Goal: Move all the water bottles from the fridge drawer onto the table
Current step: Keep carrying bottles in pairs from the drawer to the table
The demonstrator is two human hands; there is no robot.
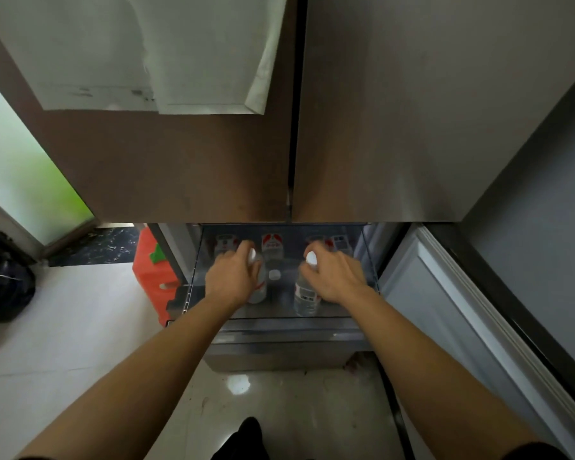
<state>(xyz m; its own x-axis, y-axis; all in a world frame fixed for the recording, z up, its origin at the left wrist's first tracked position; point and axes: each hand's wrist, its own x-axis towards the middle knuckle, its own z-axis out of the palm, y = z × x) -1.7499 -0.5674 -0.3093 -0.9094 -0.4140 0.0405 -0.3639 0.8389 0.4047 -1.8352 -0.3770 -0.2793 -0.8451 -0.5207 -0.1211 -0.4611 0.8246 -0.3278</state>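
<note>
The left hand [233, 275] grips one water bottle [259, 287] and the right hand [334, 277] grips another bottle [306, 295], both inside the fridge drawer [289, 323]. More bottles [272, 247] wait behind, and no table shows, so most work is left.

Two bottle necks are gripped inside the open fridge drawer [210, 283]: one bottle [259, 287] by the left hand [233, 277], another [306, 295] by the right hand [334, 277]. A third bottle's white cap [274, 274] is seen between the hands.
</note>
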